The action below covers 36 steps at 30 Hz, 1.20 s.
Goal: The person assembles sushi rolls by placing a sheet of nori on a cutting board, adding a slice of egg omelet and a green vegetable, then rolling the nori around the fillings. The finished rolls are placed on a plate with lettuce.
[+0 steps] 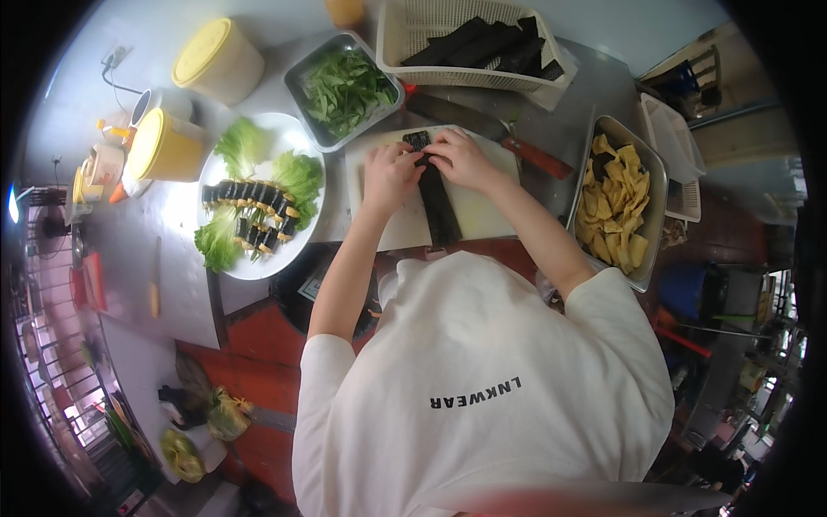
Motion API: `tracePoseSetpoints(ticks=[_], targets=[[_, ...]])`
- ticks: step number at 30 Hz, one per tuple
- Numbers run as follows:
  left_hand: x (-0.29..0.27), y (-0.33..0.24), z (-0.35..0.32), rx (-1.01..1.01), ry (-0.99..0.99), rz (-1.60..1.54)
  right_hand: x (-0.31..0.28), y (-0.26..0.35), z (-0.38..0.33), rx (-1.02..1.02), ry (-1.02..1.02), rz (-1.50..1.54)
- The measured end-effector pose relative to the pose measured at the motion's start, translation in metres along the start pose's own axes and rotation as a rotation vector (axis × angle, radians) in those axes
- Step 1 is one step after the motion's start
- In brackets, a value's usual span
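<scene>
A long dark strip of seaweed (441, 211) lies lengthwise on the white cutting board (484, 215). My left hand (392, 175) is at the strip's left side, fingers bent and pressed onto its upper part. From the other side, my right hand (463, 160) pinches the strip at nearly the same spot, the fingertips of both hands almost meeting. Beyond the fingertips shows a short, crinkled dark end. Whether something is wrapped inside the seaweed is hidden by my fingers. A broad-bladed knife (538, 158) with a wooden handle rests just past the board.
At left, a white plate (277, 265) bears lettuce and several seaweed-wrapped rolls. Behind are a metal tray (297, 86) of green leaves and a cream basket (389, 60) of seaweed sheets. A metal tray (652, 250) of yellow-brown pieces stands right. Yellow-lidded tubs (220, 65) stand far left.
</scene>
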<state>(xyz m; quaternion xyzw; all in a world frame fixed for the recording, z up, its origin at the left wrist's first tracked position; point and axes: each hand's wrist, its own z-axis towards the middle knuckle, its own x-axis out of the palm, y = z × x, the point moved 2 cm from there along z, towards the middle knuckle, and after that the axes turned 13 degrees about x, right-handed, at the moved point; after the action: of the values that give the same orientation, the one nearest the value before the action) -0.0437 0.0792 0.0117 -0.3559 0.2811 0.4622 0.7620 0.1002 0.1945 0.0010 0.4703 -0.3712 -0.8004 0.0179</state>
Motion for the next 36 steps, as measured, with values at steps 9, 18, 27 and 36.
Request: tracePoseSetpoints(ticks=[9,18,27,36], targets=[[0.003,0.021,0.012,-0.031,0.067,0.004,0.006,-0.001,0.005,0.065,0.028,0.112],[0.001,0.026,0.01,-0.052,0.034,0.03,0.002,0.005,0.027,0.147,0.069,0.077],[0.002,0.028,0.017,-0.179,-0.198,0.027,0.005,0.009,0.033,0.073,-0.006,-0.056],[0.0,0.013,-0.029,-1.092,-0.402,-1.177,-0.003,0.023,0.054,-0.163,-0.007,-0.29]])
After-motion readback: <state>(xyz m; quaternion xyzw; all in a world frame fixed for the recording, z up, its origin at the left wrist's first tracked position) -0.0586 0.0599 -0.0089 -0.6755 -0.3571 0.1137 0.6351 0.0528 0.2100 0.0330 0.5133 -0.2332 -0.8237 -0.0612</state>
